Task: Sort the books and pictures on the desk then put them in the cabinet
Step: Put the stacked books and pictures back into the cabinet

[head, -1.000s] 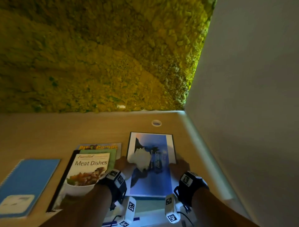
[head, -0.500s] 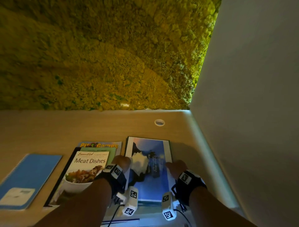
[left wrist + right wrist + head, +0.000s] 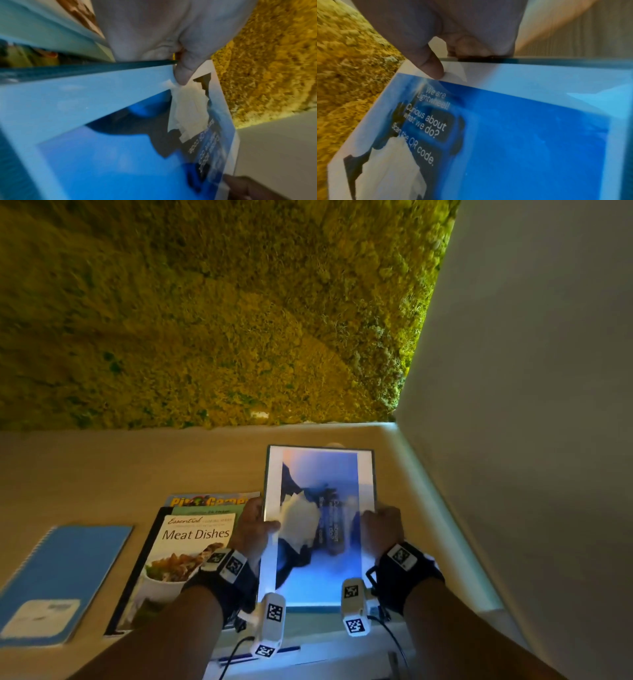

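Desk [image 3: 120,467] carries everything. Framed picture [image 3: 318,529] tilted, far edge raised above desk, held by both side edges. Left of picture: stack of books, Meat Dishes cookbook [image 3: 185,556] on top, touching left hand; blue notebook [image 3: 65,580] further left, well apart. Left hand [image 3: 251,527] grip: thumb on picture front, fingers curled behind edge (wrist view confirms pinch). Right hand [image 3: 382,530] grip: same pinch on picture's opposite edge.

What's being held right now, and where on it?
The framed picture, pinched at its long side edges: left hand on the left edge, right hand on the right.
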Tool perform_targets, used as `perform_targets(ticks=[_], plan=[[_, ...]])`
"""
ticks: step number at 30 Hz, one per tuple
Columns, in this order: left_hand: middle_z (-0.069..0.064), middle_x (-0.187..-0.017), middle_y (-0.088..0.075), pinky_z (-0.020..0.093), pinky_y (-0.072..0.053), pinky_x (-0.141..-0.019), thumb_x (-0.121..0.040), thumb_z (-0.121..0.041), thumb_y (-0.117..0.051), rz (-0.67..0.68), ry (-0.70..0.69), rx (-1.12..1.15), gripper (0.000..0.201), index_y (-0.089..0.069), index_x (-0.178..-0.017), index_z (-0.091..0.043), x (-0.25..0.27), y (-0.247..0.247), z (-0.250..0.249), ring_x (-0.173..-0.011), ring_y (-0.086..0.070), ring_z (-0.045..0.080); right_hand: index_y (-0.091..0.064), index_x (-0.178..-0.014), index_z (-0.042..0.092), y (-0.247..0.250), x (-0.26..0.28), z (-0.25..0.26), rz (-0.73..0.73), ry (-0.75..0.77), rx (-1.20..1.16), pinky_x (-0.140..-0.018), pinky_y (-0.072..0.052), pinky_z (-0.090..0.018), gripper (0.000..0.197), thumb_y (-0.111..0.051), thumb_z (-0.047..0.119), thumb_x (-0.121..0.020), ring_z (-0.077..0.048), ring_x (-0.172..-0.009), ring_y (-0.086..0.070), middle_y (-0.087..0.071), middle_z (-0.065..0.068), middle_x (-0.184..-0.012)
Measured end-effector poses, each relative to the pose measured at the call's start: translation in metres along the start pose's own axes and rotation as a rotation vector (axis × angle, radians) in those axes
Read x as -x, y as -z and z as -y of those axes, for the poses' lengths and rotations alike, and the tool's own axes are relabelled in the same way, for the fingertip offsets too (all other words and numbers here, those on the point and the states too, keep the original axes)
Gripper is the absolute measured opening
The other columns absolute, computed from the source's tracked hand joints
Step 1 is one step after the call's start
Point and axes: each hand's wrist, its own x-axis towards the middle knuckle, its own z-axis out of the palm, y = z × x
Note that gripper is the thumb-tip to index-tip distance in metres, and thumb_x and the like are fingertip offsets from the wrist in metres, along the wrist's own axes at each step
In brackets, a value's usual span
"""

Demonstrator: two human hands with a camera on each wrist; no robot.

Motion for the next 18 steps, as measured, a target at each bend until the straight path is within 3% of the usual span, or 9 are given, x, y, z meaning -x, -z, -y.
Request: perform_targets(ticks=[3, 5, 9, 11, 13, 15, 17, 18], plan=[[0.003, -0.119, -0.066, 0.039, -0.047, -0.092, -0.089, 0.012, -0.053, 0.111, -0.152, 0.047, 0.057, -0.054, -0.119, -0.036, 0.018, 0.007, -0.014, -0.11, -0.06, 0.025, -0.057, -0.11, 0.014, 0.01, 0.019, 0.012, -0.074, 0.1, -0.063, -0.08, -0.042, -0.029, 0.013, -0.052, 0.018, -0.099, -0.021, -0.089, -0.051, -0.058, -0.009, -0.103], [-0.001, -0.125, -0.065, 0.032, -0.047, -0.094, -0.089, 0.015, -0.048, 0.191, -0.247, 0.056, 0.065, -0.051, -0.128, -0.038, 0.025, 0.015, -0.015, -0.113, -0.061, 0.017, -0.057, -0.098, 0.013, 0.014, 0.041, 0.016, -0.092, 0.128, -0.212, -0.072, -0.041, -0.031, 0.006, -0.055, 0.013, -0.093, -0.022, -0.078, -0.051, -0.059, -0.011, -0.093], [-0.008, -0.137, -0.058, 0.04, -0.044, -0.104, -0.089, 0.005, -0.053, 0.258, -0.264, 0.08, 0.071, -0.045, -0.141, -0.042, 0.037, 0.025, -0.003, -0.123, -0.056, 0.016, -0.062, -0.105, 0.016, 0.019, 0.085, -0.001, -0.097, 0.122, -0.401, -0.062, -0.038, -0.027, 0.022, -0.056, 0.009, -0.085, -0.021, -0.066, -0.052, -0.064, -0.008, -0.081], [-0.02, -0.13, -0.055, 0.039, -0.043, -0.102, -0.089, -0.003, -0.055, 0.265, -0.257, 0.052, 0.071, -0.044, -0.127, -0.062, 0.05, 0.025, 0.009, -0.117, -0.055, 0.009, -0.062, -0.109, 0.02, 0.02, 0.101, -0.021, -0.085, 0.12, -0.399, -0.056, -0.037, -0.025, 0.028, -0.058, 0.014, -0.082, -0.02, -0.062, -0.052, -0.064, -0.003, -0.075], [-0.026, -0.123, -0.053, 0.037, -0.042, -0.1, -0.095, 0.0, -0.053, 0.285, -0.214, 0.036, 0.077, -0.045, -0.108, -0.075, 0.069, 0.024, 0.019, -0.11, -0.055, 0.006, -0.06, -0.108, 0.018, 0.022, 0.113, -0.041, -0.091, 0.093, -0.394, -0.048, -0.034, -0.022, 0.024, -0.058, 0.011, -0.085, -0.018, -0.052, -0.047, -0.059, 0.004, -0.06], [-0.017, -0.132, -0.051, 0.036, -0.041, -0.099, -0.098, -0.001, -0.052, 0.295, -0.153, 0.033, 0.069, -0.044, -0.119, -0.066, 0.087, 0.021, 0.033, -0.109, -0.054, 0.007, -0.058, -0.107, 0.01, 0.022, 0.122, -0.06, -0.111, 0.052, -0.341, -0.049, -0.03, -0.024, 0.02, -0.057, 0.01, -0.087, -0.019, -0.05, -0.042, -0.052, 0.004, -0.052], [-0.016, -0.134, -0.037, 0.03, -0.035, -0.102, -0.1, -0.003, -0.05, 0.285, -0.093, 0.013, 0.064, -0.032, -0.147, -0.043, 0.106, 0.019, 0.049, -0.116, -0.046, 0.007, -0.058, -0.106, 0.006, 0.021, 0.131, -0.074, -0.128, 0.007, -0.282, -0.053, -0.031, -0.027, 0.029, -0.056, 0.019, -0.081, -0.021, -0.057, -0.043, -0.051, -0.005, -0.059], [-0.016, -0.132, -0.033, 0.029, -0.031, -0.104, -0.101, -0.004, -0.049, 0.279, -0.076, -0.007, 0.066, -0.025, -0.153, -0.035, 0.118, 0.02, 0.056, -0.121, -0.039, 0.006, -0.059, -0.105, 0.007, 0.021, 0.136, -0.082, -0.128, -0.012, -0.244, -0.054, -0.033, -0.029, 0.035, -0.055, 0.024, -0.075, -0.022, -0.06, -0.045, -0.053, -0.009, -0.064]])
